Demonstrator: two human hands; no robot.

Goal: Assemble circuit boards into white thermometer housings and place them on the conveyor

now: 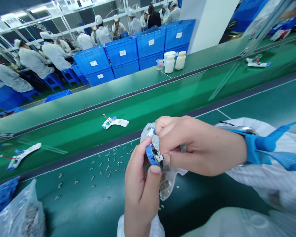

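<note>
Both my hands grip one small assembly (155,154), a white plastic piece with a blue part and a circuit board, held above the green workbench (84,204). My left hand (140,184) comes up from below, thumb pressed on the blue part. My right hand (194,144) closes over the top from the right, fingers curled; a blue wrist strap (256,148) sits on that wrist. Several tiny metal parts (108,164) lie scattered on the bench just left of my hands.
Two similar white assemblies (114,122) (22,154) lie on the green conveyor belt (162,98). A clear bag of small parts (19,217) and blue pieces (1,196) sit at lower left. White bottles (174,61) and blue crates (128,57) stand beyond; workers in white sit far back.
</note>
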